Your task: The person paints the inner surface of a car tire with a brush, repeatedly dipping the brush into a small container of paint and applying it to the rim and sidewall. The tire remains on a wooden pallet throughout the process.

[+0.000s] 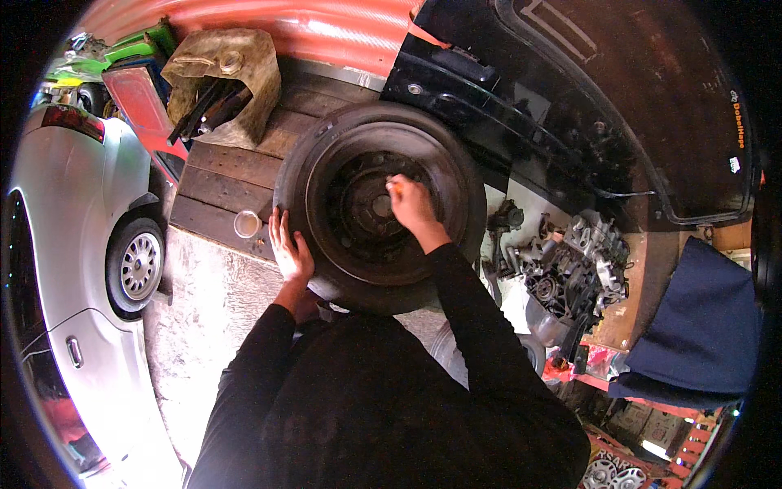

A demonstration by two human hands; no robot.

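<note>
A car wheel, a black tyre on a dark steel rim, lies flat on a wooden plank bench in front of me. My left hand rests on the tyre's near left sidewall, its fingers stretched out and apart. Over the rim, just right of the hub hole, my right hand is closed around something small with an orange bit showing. Most of that thing is hidden in the fingers. Left of the tyre, a small clear cup stands at the bench edge.
A cut-open, dirty plastic can with dark rods inside stands at the bench's far left. A silver car is parked on the left. At right are a black car panel, an engine and dark blue cloth.
</note>
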